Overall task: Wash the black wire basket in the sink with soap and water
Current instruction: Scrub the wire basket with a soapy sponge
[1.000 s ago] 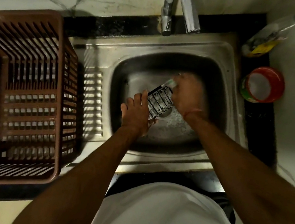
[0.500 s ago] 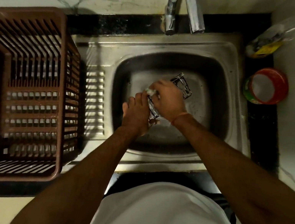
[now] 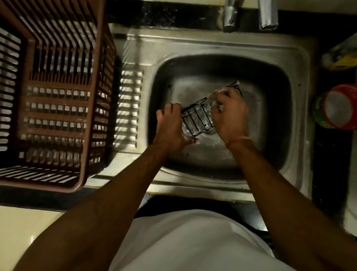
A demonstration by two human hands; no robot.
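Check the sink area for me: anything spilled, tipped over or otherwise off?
One thing: the clear bottle with a yellow label, right of the tap, seems to lie on its side. No spill shows. The wire basket is held over the sink by both hands, as expected.

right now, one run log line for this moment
stage: scrubbing | left hand: holds basket | right hand: rubs basket, foamy | place: over sink | tap: no water seen
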